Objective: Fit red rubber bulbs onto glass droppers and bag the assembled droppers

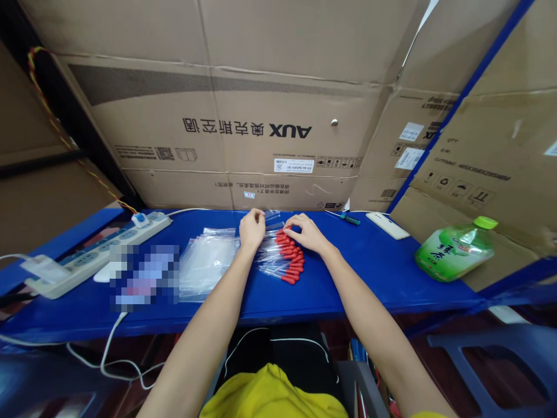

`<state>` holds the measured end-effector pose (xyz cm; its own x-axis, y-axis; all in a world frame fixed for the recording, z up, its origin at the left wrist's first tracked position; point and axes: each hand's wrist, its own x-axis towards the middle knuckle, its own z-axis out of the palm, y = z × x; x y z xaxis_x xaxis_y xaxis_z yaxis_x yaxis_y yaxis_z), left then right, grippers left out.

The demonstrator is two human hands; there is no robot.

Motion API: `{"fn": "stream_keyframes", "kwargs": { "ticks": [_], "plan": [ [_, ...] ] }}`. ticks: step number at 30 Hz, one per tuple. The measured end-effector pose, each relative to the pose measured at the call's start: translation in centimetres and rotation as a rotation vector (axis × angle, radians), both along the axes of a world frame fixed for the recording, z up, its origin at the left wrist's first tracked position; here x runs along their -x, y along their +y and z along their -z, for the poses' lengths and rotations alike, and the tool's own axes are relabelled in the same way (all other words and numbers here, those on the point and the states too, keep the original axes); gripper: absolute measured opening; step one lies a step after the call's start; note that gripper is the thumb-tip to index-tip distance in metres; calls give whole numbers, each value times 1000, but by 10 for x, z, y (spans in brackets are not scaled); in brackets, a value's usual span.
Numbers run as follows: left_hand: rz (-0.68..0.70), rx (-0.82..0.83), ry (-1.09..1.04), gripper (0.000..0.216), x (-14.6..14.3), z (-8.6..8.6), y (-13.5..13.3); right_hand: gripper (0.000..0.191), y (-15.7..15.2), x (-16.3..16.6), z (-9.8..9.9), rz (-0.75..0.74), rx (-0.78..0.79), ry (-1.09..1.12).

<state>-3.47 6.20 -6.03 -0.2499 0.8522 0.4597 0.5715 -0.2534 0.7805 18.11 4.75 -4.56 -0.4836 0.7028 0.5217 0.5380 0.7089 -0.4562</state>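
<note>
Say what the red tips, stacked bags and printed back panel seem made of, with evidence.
Red tips: plastic or rubber, perhaps; smooth sheen.
Stacked bags: likely glossy plastic film, being translucent.
Printed back panel: apparently matte cardboard, brown and creased.

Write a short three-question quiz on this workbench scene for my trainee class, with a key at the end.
1. True or false: the power strip lies to the left of the clear bags.

2. Multiple choice: which of these is nearest the person's right hand?
A) the green bottle
B) the red-tipped pieces
C) the power strip

3. Fill in the blank: the large Latin letters printed upside down on the cardboard behind the table spell ____.

Key: 1. True. 2. B. 3. AUX.
</note>
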Motion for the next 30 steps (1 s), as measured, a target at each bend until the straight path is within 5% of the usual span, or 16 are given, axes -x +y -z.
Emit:
{"fn": "stream_keyframes", "kwargs": {
  "ticks": [8,13,19,23,30],
  "plan": [
    [182,123,393,26,-3,6,-1,32,8,-3,8,42,29,17],
    [207,211,541,32,-2,6,-2,40,18,-15,15,234,-1,-7],
    [218,219,550,32,-4,6,-3,37,19,-20,27,425,-38,-215],
    [233,206,540,31,-5,3,-4,40,19,-9,32,401,-81,-378],
    [208,210,546,31,-5,2,-5,17,22,-3,28,386,-72,-413]
  ]
}}
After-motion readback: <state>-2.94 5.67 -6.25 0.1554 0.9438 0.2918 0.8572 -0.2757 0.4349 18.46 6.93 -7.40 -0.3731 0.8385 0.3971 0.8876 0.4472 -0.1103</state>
